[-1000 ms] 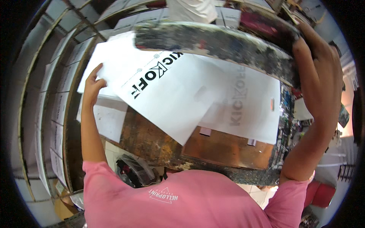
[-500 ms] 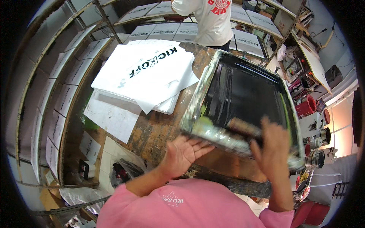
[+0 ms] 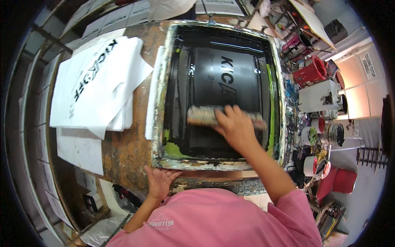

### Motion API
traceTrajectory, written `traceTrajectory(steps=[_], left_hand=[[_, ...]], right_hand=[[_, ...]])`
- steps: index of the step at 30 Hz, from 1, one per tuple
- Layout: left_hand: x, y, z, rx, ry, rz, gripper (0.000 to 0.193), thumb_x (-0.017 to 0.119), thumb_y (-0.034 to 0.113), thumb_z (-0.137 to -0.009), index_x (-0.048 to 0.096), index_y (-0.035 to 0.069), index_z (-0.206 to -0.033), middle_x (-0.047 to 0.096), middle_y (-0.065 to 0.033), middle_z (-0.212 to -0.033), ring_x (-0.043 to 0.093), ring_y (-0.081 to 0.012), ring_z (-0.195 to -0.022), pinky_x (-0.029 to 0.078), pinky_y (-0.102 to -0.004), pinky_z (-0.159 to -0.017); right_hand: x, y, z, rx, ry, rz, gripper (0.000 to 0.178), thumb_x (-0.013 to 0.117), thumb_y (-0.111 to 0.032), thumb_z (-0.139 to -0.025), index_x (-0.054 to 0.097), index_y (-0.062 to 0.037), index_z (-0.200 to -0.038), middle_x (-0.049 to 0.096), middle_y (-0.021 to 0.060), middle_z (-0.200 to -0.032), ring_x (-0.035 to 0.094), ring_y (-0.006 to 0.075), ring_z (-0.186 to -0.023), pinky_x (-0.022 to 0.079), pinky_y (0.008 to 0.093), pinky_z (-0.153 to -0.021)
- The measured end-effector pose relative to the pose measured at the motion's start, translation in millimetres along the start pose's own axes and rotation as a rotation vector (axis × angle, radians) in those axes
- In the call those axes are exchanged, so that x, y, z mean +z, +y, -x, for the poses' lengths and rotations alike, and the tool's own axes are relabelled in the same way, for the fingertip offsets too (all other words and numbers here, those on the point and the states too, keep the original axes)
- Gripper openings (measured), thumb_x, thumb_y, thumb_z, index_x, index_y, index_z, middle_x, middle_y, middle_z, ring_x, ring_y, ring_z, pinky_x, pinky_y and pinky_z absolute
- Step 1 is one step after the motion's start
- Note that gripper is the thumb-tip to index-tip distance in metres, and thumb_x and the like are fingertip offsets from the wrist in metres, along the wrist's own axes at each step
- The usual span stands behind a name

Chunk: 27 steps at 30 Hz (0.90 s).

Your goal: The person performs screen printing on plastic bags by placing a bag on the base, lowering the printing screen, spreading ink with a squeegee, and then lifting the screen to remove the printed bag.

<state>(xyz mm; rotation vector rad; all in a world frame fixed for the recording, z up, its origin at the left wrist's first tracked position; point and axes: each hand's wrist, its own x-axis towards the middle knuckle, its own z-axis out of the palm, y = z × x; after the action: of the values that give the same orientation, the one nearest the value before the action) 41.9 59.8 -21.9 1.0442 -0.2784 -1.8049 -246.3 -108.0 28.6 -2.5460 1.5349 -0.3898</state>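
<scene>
Right in front of me stands the stained wooden counter (image 3: 123, 154), and on it a big framed screen (image 3: 242, 84) lies flat, black ink over its mesh and green smears near the edges. Left of it sits a stack of printed white sheets (image 3: 96, 88). A squeegee (image 3: 202, 115) lies crosswise on the inked mesh, below its middle. The right hand (image 3: 238, 131) grips it from above, fingers curled over the handle, a bit blurred. The left hand (image 3: 159, 183) is by the frame's near left corner, fingers loosely spread and holding nothing; I can't tell whether they touch. I'd judge this an ink stroke partway through; it calls for level, even pressure along the mesh.
</scene>
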Motion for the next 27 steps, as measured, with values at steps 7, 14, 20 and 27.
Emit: traceTrajectory(steps=[7, 14, 20, 27], left_hand=[[-31, -13, -7, 0.056, -0.161, 0.141, 0.105, 0.027, 0.085, -0.091, 0.056, -0.005, -0.136, 0.062, -0.023, -0.136, 0.059, -0.0372, -0.129, 0.042, -0.058, -0.113], [-19, -6, -4, 0.1, -0.143, 0.131, 0.096, 0.03, 0.086, -0.09, 0.061, 0.008, -0.136, 0.062, -0.0163, -0.14, 0.057, -0.037, -0.132, 0.04, -0.0608, -0.114], [-53, -19, -13, 0.144, -0.415, 0.231, 0.096, 0.029, 0.086, -0.09, 0.058, 0.011, -0.142, 0.063, -0.0165, -0.139, 0.056, -0.0397, -0.132, 0.037, -0.064, -0.114], [-38, -13, -11, 0.108, -0.387, 0.252, 0.092, 0.028, 0.085, -0.092, 0.071, 0.01, -0.123, 0.066, -0.0187, -0.133, 0.058, -0.0381, -0.131, 0.031, -0.0616, -0.118]], right_hand=[[22, 117, -158, -0.06, 0.229, 0.171, 0.033, 0.072, -0.04, -0.088, 0.065, -0.0124, -0.104, 0.061, 0.0093, -0.098, 0.064, 0.0325, -0.098, 0.056, 0.0461, -0.074], [-16, 165, -239, -0.123, 0.042, 0.144, 0.047, 0.057, -0.056, -0.096, 0.069, -0.0111, -0.104, 0.072, 0.0158, -0.099, 0.069, 0.0379, -0.097, 0.054, 0.0511, -0.082], [-2, 127, -181, -0.099, 0.107, 0.215, 0.041, 0.06, -0.051, -0.095, 0.066, -0.011, -0.102, 0.07, 0.0141, -0.092, 0.069, 0.0363, -0.091, 0.055, 0.0503, -0.075], [-30, 0, -3, -0.018, -0.051, 0.154, 0.039, 0.069, -0.043, -0.091, 0.056, -0.0087, -0.104, 0.065, 0.0105, -0.093, 0.065, 0.0338, -0.087, 0.055, 0.0474, -0.072]])
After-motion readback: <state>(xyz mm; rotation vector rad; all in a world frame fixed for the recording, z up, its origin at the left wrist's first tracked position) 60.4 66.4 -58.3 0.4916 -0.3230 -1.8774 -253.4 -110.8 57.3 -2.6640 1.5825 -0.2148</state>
